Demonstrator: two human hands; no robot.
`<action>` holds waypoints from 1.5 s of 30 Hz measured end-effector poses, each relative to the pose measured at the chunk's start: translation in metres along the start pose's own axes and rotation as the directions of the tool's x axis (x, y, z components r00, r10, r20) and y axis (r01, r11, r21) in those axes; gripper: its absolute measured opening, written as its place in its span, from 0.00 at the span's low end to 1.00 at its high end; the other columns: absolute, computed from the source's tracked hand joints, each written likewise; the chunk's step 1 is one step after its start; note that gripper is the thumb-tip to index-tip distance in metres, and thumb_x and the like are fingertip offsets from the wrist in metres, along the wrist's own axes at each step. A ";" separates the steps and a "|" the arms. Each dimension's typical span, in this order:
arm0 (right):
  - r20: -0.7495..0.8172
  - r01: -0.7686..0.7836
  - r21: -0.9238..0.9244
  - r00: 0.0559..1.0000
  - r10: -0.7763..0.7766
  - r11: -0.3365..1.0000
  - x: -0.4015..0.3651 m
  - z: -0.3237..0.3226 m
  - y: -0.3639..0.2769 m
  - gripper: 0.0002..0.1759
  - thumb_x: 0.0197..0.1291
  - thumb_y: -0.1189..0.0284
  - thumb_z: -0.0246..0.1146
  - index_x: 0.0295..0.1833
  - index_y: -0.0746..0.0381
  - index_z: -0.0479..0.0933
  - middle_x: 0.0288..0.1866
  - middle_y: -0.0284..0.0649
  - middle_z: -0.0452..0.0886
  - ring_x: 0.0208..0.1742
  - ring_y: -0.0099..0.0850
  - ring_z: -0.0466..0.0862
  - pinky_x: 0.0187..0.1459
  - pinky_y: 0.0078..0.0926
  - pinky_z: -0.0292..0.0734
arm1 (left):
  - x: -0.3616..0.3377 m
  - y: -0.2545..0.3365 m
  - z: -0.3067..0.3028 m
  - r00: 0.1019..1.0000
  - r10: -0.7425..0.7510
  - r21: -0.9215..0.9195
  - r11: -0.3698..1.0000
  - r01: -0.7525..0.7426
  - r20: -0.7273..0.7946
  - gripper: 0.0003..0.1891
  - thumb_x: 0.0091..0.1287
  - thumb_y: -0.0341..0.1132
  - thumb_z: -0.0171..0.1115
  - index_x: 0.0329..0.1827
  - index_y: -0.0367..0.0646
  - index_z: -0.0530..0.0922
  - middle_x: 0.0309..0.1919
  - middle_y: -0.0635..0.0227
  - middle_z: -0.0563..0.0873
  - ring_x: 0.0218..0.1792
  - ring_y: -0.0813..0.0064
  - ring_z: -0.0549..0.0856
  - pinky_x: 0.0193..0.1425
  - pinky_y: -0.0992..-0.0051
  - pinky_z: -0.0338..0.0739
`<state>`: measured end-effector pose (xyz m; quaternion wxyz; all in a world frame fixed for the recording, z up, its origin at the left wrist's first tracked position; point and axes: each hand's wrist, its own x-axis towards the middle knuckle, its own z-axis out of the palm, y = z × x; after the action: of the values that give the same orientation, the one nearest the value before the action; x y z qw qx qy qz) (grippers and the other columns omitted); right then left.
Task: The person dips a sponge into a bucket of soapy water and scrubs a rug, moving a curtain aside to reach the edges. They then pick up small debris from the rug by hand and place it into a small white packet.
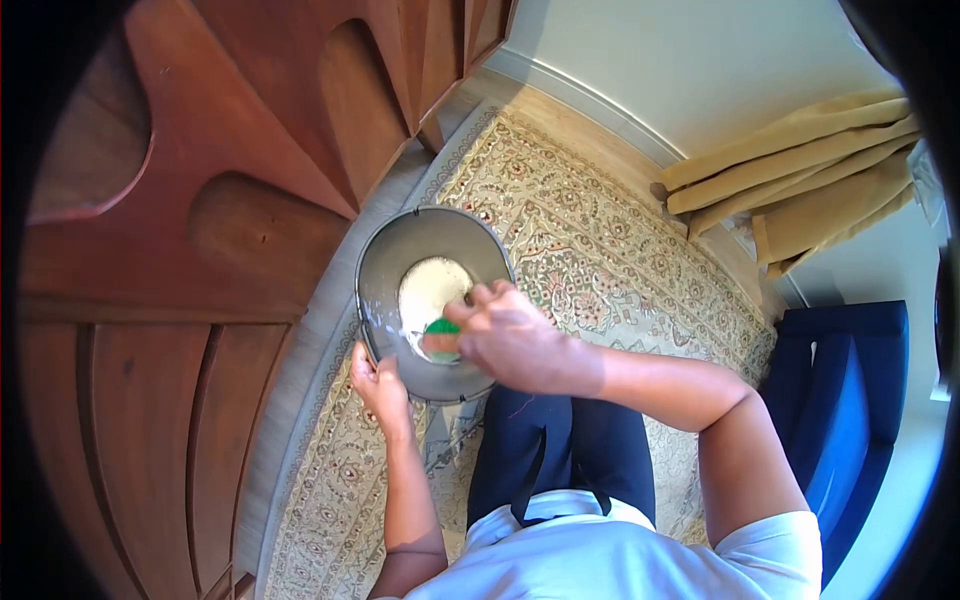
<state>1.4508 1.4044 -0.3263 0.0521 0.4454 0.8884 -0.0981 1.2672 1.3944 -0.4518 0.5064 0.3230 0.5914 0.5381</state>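
A dark grey bucket [385, 260] is held over the rug in front of my legs, with foamy, whitish liquid [435, 288] in its bottom. My left hand [382, 388] grips the bucket's near left rim, thumb on the inner side. Reaching over the opening from the right, my right hand [510, 338] has its fingers curled around a small green thing [441, 347], pad-like in shape. Blur and the fingers hide part of it, so its exact kind cannot be made out. White suds streak the bucket's inner wall beside it.
A patterned rug [590, 250] covers the floor. Carved wooden furniture [250, 150] fills the left side, close to the bucket. Mustard-coloured curtains [800, 165] hang at the upper right, and a blue chair-like seat [835, 400] stands at the right.
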 end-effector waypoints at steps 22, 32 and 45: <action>-0.403 -0.159 0.279 0.876 0.265 0.947 -0.034 0.020 0.048 0.25 0.53 0.58 0.65 0.60 0.37 0.75 0.48 0.34 0.79 0.49 0.33 0.77 0.50 0.40 0.69 | -0.016 0.003 0.012 0.981 -0.003 -0.215 0.976 -0.040 -0.194 0.18 0.68 0.43 0.61 0.23 0.49 0.67 0.17 0.81 0.67 0.17 0.90 0.62 0.20 0.84 0.58; -0.491 -0.096 0.004 0.867 0.086 0.995 -0.039 0.032 0.048 0.34 0.43 0.75 0.65 0.61 0.40 0.74 0.47 0.31 0.76 0.47 0.33 0.77 0.47 0.33 0.69 | -0.068 -0.059 0.001 0.970 -0.126 -0.309 0.949 0.056 -0.210 0.19 0.73 0.50 0.48 0.28 0.48 0.68 0.15 0.78 0.66 0.12 0.85 0.65 0.15 0.82 0.64; -0.260 -0.152 0.415 0.925 0.277 0.897 -0.064 0.035 0.059 0.34 0.47 0.75 0.65 0.63 0.45 0.69 0.47 0.48 0.70 0.40 0.46 0.81 0.37 0.43 0.78 | -0.091 -0.023 0.030 0.946 -0.136 -0.341 0.940 0.029 -0.294 0.19 0.72 0.55 0.47 0.38 0.47 0.67 0.19 0.75 0.68 0.15 0.84 0.66 0.17 0.80 0.66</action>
<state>1.5367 1.3814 -0.3567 -0.1675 0.5530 0.7929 -0.1933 1.3251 1.3147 -0.4483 0.4757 0.1185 0.5781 0.6523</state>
